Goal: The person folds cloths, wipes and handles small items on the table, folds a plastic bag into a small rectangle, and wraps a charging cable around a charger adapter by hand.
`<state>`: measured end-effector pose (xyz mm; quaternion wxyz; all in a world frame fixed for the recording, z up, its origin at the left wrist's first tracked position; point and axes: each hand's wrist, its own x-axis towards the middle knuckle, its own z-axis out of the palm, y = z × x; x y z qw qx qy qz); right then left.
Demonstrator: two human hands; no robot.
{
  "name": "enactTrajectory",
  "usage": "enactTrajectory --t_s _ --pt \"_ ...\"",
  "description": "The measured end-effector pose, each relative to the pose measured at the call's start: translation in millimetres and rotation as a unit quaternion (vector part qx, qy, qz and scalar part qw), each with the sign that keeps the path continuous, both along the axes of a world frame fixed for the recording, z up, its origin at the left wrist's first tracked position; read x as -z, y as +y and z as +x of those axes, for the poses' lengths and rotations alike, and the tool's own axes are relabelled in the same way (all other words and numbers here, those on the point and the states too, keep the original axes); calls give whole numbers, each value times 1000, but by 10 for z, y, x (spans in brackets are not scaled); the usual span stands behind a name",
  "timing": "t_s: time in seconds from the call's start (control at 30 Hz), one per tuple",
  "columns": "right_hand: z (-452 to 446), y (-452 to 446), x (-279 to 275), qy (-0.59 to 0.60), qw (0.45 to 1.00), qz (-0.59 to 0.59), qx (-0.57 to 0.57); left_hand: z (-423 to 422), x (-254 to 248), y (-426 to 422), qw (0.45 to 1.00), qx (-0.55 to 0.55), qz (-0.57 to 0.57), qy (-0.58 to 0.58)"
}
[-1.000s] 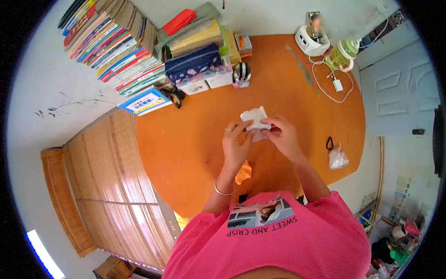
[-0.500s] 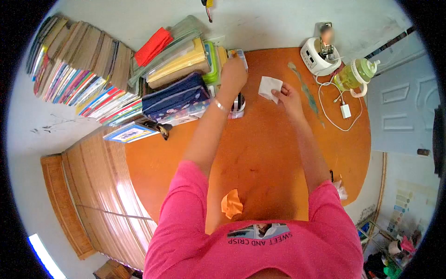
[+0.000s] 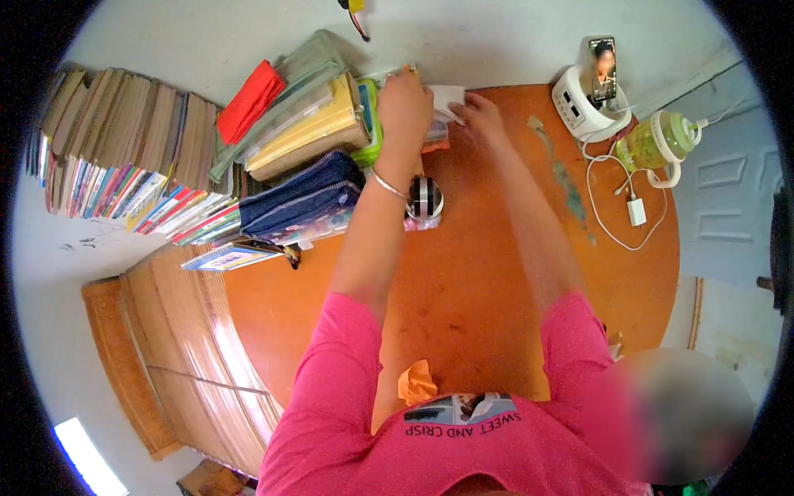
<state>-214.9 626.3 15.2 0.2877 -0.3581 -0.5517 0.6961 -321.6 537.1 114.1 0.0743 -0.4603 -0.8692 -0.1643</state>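
Observation:
My right hand (image 3: 484,120) reaches to the far edge of the wooden table with its fingers closed on a white square of paper (image 3: 447,97), which looks like a folded tissue. Beside it, my left hand (image 3: 405,107), wearing a silver bangle, is curled over the small items at the end of the row of books and cases. What its fingers grip is hidden. Just left of that hand stands a lime-green case (image 3: 369,147). Below its wrist is a black and silver round object (image 3: 425,198). An orange crumpled piece of paper or cloth (image 3: 418,383) lies near my body.
Stacked books (image 3: 124,140), a navy pencil case (image 3: 302,198) and a red packet (image 3: 251,102) fill the left side. At the right stand a white power-socket tower (image 3: 579,112) with a phone, a green bottle (image 3: 657,142) and a charger (image 3: 636,212) with its cable.
My right hand has moved left and farther away with the white paper, close to my left hand. The left hand has shifted slightly left. The whole view has tilted a little.

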Motion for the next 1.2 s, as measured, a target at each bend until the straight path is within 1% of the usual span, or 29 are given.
enactTrajectory --t_s 0.03,0.07,0.1,0.13,0.17,0.2,0.27,0.3,0.33,0.4,0.43,0.47,0.53,0.57,0.6,0.63,0.67,0.73,0.77,0.83,0.87,0.9,0.93,0.97,1.0,1.03,1.07,1.17,1.2 --pt "-100 -8 80 -19 997 65 -45 -28 63 17 1000 1 -4 0" --pt "-144 -56 173 -19 997 61 -44 -60 118 45 999 17 -27 -9" --pt "-171 -131 164 -139 965 220 20 -77 191 54 998 33 -50 -18" --pt "-193 -175 137 -254 890 370 84 -69 269 54 998 36 -51 -18" --pt "-121 -254 125 -202 918 325 102 -35 348 56 998 28 -49 -6" --pt "-5 -360 152 -206 917 326 105 0 446 64 999 21 -47 5" --pt "267 -579 229 -193 897 379 123 -88 721 119 998 26 -64 8" --pt "438 -741 180 -150 922 331 131 -88 790 163 996 25 -84 14" --pt "610 -942 132 -105 944 281 138 -6 730 159 996 31 -81 11" --pt "1023 -1313 44 -106 975 160 111 180 440 -6 989 20 -39 140" --pt "1253 -1502 118 -148 961 205 116 293 222 -116 989 23 -39 140" --pt "1453 -1698 210 -189 942 250 120 429 -38 -233 995 38 -15 94" --pt "1762 -2216 132 -143 977 133 89 682 -321 -597 995 87 55 5" --pt "1904 -2432 -41 -186 966 176 28 812 -414 -826 987 120 103 -36" --pt "2029 -2649 -222 -227 948 219 -34 970 -505 -1092 979 126 95 -130" --pt "2130 -2899 -237 -272 944 144 -122 1121 -597 -1372 962 132 88 -220" --pt "2240 -3188 -202 -312 924 64 -212 1249 -584 -1679 957 122 70 -256" --pt "2414 -3739 -35 -269 904 239 -230 1471 -300 -2295 945 95 59 -308" --pt "2474 -3938 -83 -268 903 243 -231 1595 -96 -2625 940 76 63 -327" --pt "2501 -4281 -194 -261 851 395 -225 1802 154 -3333 941 53 -81 -326" --pt "2469 -4376 -244 -258 850 401 -224 1916 307 -3725 949 63 -82 -297" --pt "2434 -4455 -296 -307 830 377 -271 2021 460 -4094 957 73 -83 -267" --pt "2438 -4544 -344 -356 806 350 -318 2108 587 -4416 958 72 -80 -265" --pt "2446 -4611 -222 -355 805 354 -317 2171 713 -4691 951 64 -119 -279" --pt "2456 -4689 44 -341 811 377 -290 2217 826 -4930 941 55 -159 -293" --pt "2481 -4778 176 -327 816 398 -263 2248 954 -5157 942 55 -158 -293" --pt "2481 -4805 141 -327 816 399 -262 2261 1079 -5358 939 64 -153 -302" --pt "2395 -4767 29 -323 861 256 -298 2278 1060 -5702 939 84 -135 -304" --pt "2363 -4746 31 -323 861 258 -297 2262 1028 -5716 943 93 -121 -297"
